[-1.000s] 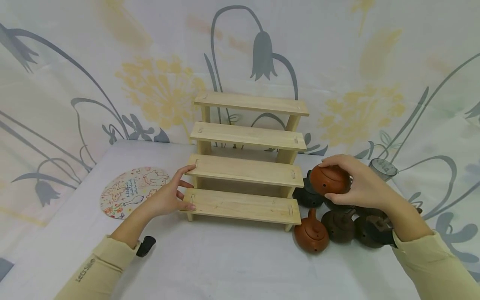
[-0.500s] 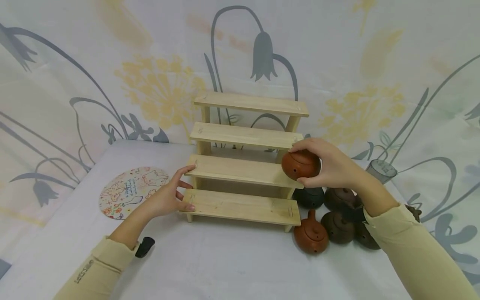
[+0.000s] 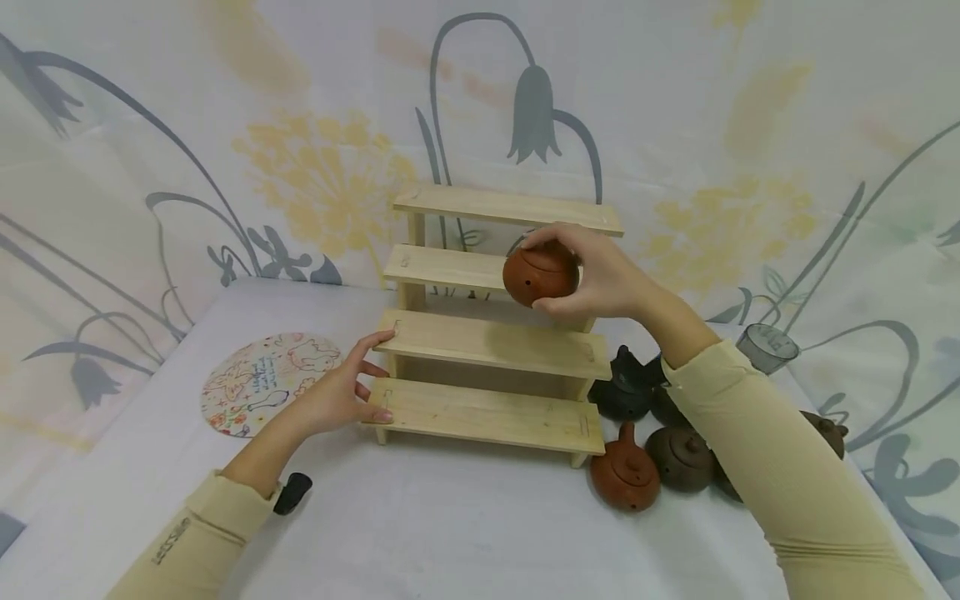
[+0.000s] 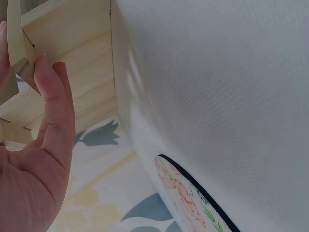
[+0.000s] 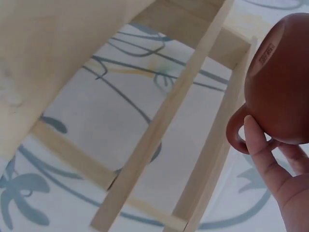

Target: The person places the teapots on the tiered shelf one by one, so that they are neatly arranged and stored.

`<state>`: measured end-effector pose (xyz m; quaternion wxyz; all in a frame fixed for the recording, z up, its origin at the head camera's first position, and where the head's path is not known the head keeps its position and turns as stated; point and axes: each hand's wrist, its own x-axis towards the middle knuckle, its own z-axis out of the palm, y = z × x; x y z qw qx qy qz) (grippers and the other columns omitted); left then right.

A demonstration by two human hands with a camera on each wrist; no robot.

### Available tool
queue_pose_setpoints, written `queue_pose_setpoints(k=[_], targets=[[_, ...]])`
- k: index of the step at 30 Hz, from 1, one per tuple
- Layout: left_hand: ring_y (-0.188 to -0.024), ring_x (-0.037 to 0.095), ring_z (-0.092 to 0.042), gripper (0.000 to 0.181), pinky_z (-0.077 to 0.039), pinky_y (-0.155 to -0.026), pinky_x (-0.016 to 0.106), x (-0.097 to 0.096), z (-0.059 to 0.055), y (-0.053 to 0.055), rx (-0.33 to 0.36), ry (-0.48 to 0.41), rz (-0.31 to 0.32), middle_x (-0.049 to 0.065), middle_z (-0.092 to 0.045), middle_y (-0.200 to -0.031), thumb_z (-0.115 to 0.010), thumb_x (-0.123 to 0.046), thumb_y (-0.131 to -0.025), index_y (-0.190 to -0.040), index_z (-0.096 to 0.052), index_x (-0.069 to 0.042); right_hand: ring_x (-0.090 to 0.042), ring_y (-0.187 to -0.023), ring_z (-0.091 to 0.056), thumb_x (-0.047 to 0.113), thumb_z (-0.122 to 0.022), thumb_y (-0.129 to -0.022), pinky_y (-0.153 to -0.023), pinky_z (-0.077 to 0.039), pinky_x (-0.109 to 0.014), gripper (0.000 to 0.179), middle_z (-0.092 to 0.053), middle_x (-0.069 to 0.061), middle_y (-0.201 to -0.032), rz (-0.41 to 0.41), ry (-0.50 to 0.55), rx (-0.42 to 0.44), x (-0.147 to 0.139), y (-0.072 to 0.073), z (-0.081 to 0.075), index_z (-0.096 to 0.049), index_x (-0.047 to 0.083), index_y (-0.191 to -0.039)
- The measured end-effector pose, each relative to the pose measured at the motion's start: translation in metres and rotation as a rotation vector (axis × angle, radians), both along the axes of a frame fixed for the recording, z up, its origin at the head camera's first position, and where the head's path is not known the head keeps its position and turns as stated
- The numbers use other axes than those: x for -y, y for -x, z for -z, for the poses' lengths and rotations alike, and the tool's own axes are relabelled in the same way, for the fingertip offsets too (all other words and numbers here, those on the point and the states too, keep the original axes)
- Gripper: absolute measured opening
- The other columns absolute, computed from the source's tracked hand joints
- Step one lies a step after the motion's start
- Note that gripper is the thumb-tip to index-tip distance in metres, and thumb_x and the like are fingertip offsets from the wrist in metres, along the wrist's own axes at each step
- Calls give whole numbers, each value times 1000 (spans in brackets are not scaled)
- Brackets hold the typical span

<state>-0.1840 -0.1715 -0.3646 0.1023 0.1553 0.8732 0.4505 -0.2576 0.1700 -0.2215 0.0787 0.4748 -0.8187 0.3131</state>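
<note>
My right hand [image 3: 603, 279] holds a reddish-brown clay teapot [image 3: 531, 282] in the air, thumb below and fingers over its top. In the head view the pot overlaps the second-highest board of a four-step wooden display stand [image 3: 480, 412]. The right wrist view shows the teapot's stamped base and its loop handle, with a fingertip [image 5: 252, 128] at that handle. My left hand [image 3: 337, 402] grips the stand's left end, around the lower two steps. In the left wrist view, fingers [image 4: 50, 92] lie on both sides of a board's end.
Right of the stand sit another red clay teapot [image 3: 626, 473], a dark brown teapot [image 3: 681, 458], a black teapot [image 3: 624, 387] and others partly behind my right sleeve. A round illustrated mat [image 3: 262, 383] lies left. A small black object [image 3: 293, 493] is by my left sleeve.
My right hand has carried the red teapot left and upward from above the teapot group to in front of the stand's upper steps. The left hand has stayed at the stand.
</note>
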Motion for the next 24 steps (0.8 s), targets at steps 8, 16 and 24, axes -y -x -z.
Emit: queue_pose_setpoints(k=[8,16,24], targets=[[-76,24,-50,104,-43,-61,34,-1,1,0,20,16,-21,21,-50,-122,-82,-9,-70,-146,-13,-31,-18,-102,-52,10,-79,-70,-79,-45,-37,56,-55,-6,-118,14,62,71,35,26,-13,-54,7,-120],[-76,24,-51,103,-43,-60,34,-5,-1,-1,11,25,-26,21,-51,-122,-82,-10,-70,-146,-15,-31,-17,-102,-51,6,-76,-72,-80,-44,-32,53,-55,-7,-116,67,92,86,64,48,-33,-53,4,-120],[-75,22,-50,104,-44,-60,34,-11,1,0,-20,11,-4,21,-52,-120,-82,-8,-69,-145,-16,-30,-15,-114,-47,11,-75,-75,-87,-42,-30,53,-50,-2,-127,157,80,59,78,80,-28,-55,10,-124]])
